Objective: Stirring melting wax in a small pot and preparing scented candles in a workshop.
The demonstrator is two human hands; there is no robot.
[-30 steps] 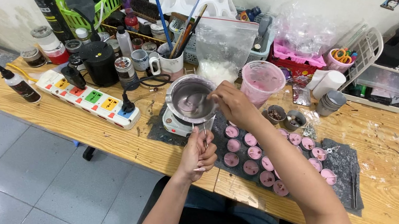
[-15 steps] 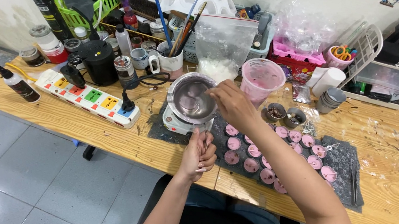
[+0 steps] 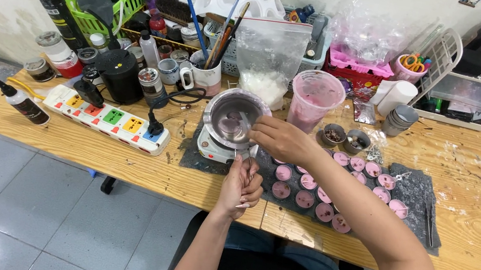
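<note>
A small metal pot (image 3: 214, 107) with purplish liquid stands on a white hot plate (image 3: 212, 148) at the near side of the wooden table (image 3: 124, 159). My left hand (image 3: 241, 186) is closed around the pot's handle, which sticks out toward me. Over the pot's right rim, my right hand (image 3: 275, 139) pinches a thin metal stirrer (image 3: 243, 120) that dips into the liquid. Right of the pot, several small cups of pink wax (image 3: 305, 199) stand in rows on a dark mat (image 3: 416, 190).
A white power strip (image 3: 106, 118) with coloured switches lies left of the hot plate, and a black squeeze bottle (image 3: 24, 104) lies further left. Behind the pot are a pink measuring cup (image 3: 314, 99), a plastic bag of white flakes (image 3: 269, 54), a mug of brushes (image 3: 206, 75) and jars. Tweezers (image 3: 430, 213) rest on the mat.
My right hand has shifted slightly over the pot with the stirrer. My left hand stays on the handle and the pot has not moved.
</note>
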